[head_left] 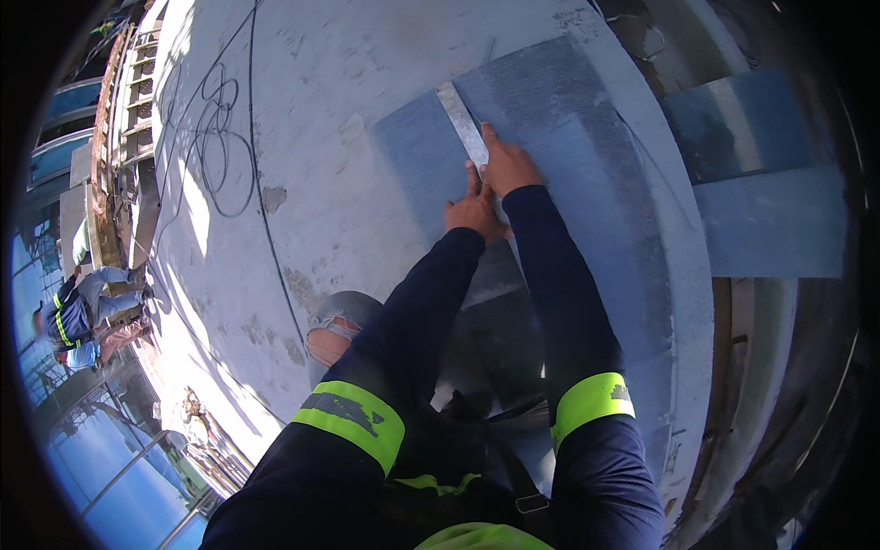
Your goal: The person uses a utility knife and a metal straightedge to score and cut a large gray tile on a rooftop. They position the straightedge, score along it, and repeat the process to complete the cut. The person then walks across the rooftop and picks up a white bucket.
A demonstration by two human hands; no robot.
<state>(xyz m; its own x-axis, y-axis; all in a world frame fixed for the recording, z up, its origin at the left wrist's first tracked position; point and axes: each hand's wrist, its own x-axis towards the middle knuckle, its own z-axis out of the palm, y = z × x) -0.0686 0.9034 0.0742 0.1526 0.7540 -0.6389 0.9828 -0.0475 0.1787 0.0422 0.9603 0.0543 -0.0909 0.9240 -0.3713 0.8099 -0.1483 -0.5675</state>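
A narrow silver metal strip (456, 115) lies lengthwise on a large blue-grey sheet (587, 220) with a dull surface. My right hand (507, 168) is on the strip, index finger pointing along it and the other fingers curled at its edge. Just below and left of it, my left hand (475, 213) presses on the strip with fingers apart, one reaching up beside the right hand. Both hands partly cover the strip, whose lower part shows between my dark sleeves. My knee (328, 344), in torn grey trousers, rests left of the sheet.
The pale concrete surface (321, 137) carries loose cables (220, 137) at the left. Along its right edge are more metal sheets (761, 225) and long beams. At the far left, a person (69, 312) in dark clothing with yellow bands is beside planks, a ladder-like frame (139, 92) and railings.
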